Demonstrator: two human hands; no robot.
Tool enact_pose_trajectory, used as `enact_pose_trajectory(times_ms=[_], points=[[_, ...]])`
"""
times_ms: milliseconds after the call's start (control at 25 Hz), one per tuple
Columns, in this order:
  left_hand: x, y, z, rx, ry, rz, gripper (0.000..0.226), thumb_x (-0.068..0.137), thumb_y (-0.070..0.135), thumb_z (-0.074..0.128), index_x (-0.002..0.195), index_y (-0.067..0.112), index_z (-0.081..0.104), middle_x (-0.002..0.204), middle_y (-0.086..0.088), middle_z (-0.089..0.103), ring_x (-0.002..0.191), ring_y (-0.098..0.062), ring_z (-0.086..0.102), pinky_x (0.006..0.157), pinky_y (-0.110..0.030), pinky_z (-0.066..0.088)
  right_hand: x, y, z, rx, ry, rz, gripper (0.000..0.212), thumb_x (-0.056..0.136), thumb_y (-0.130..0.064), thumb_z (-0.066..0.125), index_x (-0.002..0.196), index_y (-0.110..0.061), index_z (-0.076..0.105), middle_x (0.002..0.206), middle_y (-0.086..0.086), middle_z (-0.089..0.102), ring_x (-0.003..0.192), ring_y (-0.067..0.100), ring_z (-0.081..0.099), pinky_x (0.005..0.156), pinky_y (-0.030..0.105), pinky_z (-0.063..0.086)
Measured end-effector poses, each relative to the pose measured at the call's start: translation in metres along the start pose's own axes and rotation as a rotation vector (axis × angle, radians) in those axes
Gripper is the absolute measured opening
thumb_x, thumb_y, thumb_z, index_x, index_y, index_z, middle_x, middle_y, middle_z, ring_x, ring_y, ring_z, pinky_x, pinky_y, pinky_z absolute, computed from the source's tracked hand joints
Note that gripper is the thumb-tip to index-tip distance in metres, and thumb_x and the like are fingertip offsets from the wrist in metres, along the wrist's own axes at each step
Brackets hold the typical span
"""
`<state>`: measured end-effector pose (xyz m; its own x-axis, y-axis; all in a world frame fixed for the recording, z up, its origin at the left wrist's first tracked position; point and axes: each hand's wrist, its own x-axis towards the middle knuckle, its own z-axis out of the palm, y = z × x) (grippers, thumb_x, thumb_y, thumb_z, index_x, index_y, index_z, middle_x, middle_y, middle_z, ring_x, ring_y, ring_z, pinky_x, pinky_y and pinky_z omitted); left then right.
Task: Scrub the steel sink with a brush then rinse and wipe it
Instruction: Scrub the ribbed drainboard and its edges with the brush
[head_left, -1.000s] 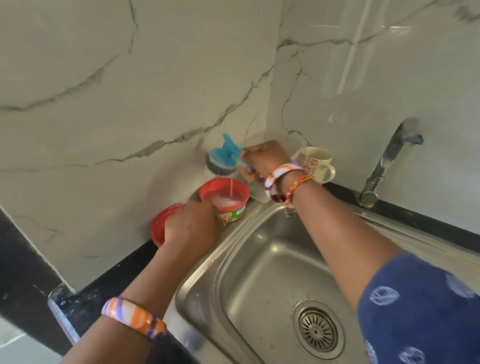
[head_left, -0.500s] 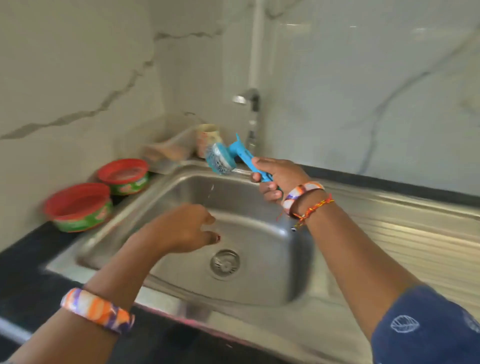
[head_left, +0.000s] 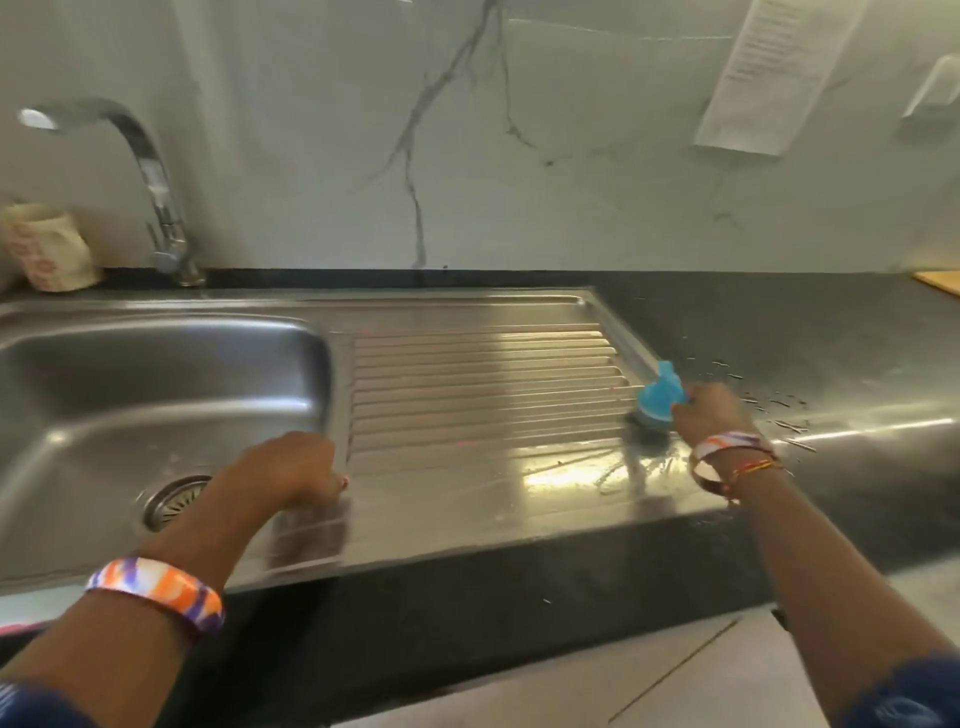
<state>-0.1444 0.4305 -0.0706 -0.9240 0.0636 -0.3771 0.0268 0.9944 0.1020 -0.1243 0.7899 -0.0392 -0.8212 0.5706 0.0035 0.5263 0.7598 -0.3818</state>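
Brush (head_left: 655, 404) handle hidden in right hand (head_left: 709, 415) grip; left hand (head_left: 291, 467) blurred, fingers unreadable

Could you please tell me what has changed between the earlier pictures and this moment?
The right hand carried the blue brush from the red soap tub, over the basin, to the right end of the draining board, where its bristles now press down. The left hand let go of the tub and now rests on the basin's right rim. The right hand's grip on the brush is unchanged; the tap and mug stayed put.
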Motion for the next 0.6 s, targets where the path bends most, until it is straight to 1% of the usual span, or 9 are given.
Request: enact_pose_trajectory(times_ms=[80, 160, 240, 320, 400, 480, 520, 560, 600], points=[[-0.001, -0.003, 0.008, -0.017, 0.005, -0.036, 0.031, 0.088, 0.037, 0.059, 0.112, 0.017, 0.059, 0.11, -0.002, 0.063, 0.099, -0.018, 0.059, 0.093, -0.034, 0.048, -0.034, -0.029, 0.02, 0.071, -0.071, -0.112, 0.032, 0.094, -0.009, 0.042, 0.121, 0.001, 0.057, 0.118, 0.022, 0.061, 0.11, 0.034, 0.058, 0.091, 0.036, 0.046], [0.0, -0.005, 0.013, -0.054, 0.027, -0.06, 0.03, 0.088, 0.037, 0.06, 0.11, 0.016, 0.06, 0.105, -0.002, 0.064, 0.095, -0.017, 0.06, 0.091, -0.033, 0.048, -0.086, -0.078, 0.049, 0.208, -0.185, -0.344, 0.035, 0.094, -0.012, 0.043, 0.127, -0.004, 0.053, 0.124, 0.018, 0.06, 0.116, 0.032, 0.056, 0.099, 0.036, 0.044], [-0.001, -0.007, 0.014, -0.102, 0.027, -0.082, 0.029, 0.089, 0.035, 0.06, 0.107, 0.013, 0.062, 0.099, -0.002, 0.062, 0.089, -0.015, 0.056, 0.082, -0.027, 0.044, -0.135, -0.124, 0.075, 0.27, -0.296, -0.57, 0.039, 0.095, -0.016, 0.042, 0.133, -0.009, 0.048, 0.128, 0.015, 0.057, 0.119, 0.031, 0.054, 0.103, 0.038, 0.042], [-0.001, -0.007, 0.011, -0.125, 0.014, -0.101, 0.032, 0.088, 0.035, 0.061, 0.108, 0.01, 0.062, 0.105, -0.005, 0.064, 0.088, -0.016, 0.053, 0.078, -0.026, 0.039, -0.154, -0.145, 0.084, 0.278, -0.352, -0.636, 0.04, 0.097, -0.018, 0.039, 0.136, -0.013, 0.045, 0.129, 0.014, 0.056, 0.118, 0.031, 0.054, 0.103, 0.039, 0.042], [-0.004, -0.005, 0.01, -0.186, 0.013, -0.089, 0.034, 0.089, 0.031, 0.062, 0.116, 0.01, 0.059, 0.117, -0.009, 0.062, 0.097, -0.02, 0.055, 0.084, -0.029, 0.041, -0.135, -0.131, 0.081, 0.277, -0.329, -0.605, 0.039, 0.098, -0.016, 0.037, 0.135, -0.013, 0.047, 0.129, 0.013, 0.057, 0.117, 0.03, 0.055, 0.1, 0.037, 0.044], [-0.008, -0.003, 0.013, -0.208, 0.038, -0.049, 0.046, 0.089, 0.026, 0.062, 0.131, 0.013, 0.048, 0.129, -0.011, 0.055, 0.114, -0.025, 0.053, 0.096, -0.034, 0.04, -0.097, -0.09, 0.062, 0.262, -0.268, -0.492, 0.038, 0.097, -0.013, 0.039, 0.133, -0.011, 0.052, 0.124, 0.014, 0.061, 0.11, 0.028, 0.059, 0.091, 0.032, 0.048], [-0.009, -0.003, 0.014, -0.212, 0.049, -0.03, 0.054, 0.089, 0.026, 0.062, 0.137, 0.014, 0.041, 0.134, -0.012, 0.052, 0.121, -0.027, 0.05, 0.101, -0.036, 0.038, -0.076, -0.065, 0.047, 0.255, -0.23, -0.408, 0.037, 0.096, -0.011, 0.041, 0.131, -0.01, 0.054, 0.118, 0.015, 0.063, 0.1, 0.027, 0.062, 0.08, 0.027, 0.048], [-0.009, -0.004, 0.015, -0.223, 0.057, -0.016, 0.06, 0.089, 0.026, 0.062, 0.142, 0.015, 0.036, 0.139, -0.013, 0.048, 0.125, -0.028, 0.048, 0.104, -0.037, 0.036, -0.056, -0.041, 0.032, 0.239, -0.194, -0.316, 0.037, 0.095, -0.01, 0.042, 0.129, -0.009, 0.056, 0.107, 0.014, 0.064, 0.083, 0.024, 0.062, 0.067, 0.024, 0.044], [-0.008, -0.006, 0.016, -0.232, 0.055, -0.012, 0.064, 0.089, 0.026, 0.062, 0.145, 0.016, 0.032, 0.142, -0.013, 0.046, 0.127, -0.029, 0.046, 0.106, -0.038, 0.035, -0.034, -0.018, 0.02, 0.205, -0.142, -0.2, 0.036, 0.095, -0.009, 0.043, 0.128, -0.007, 0.057, 0.097, 0.013, 0.061, 0.067, 0.019, 0.055, 0.058, 0.023, 0.039]])
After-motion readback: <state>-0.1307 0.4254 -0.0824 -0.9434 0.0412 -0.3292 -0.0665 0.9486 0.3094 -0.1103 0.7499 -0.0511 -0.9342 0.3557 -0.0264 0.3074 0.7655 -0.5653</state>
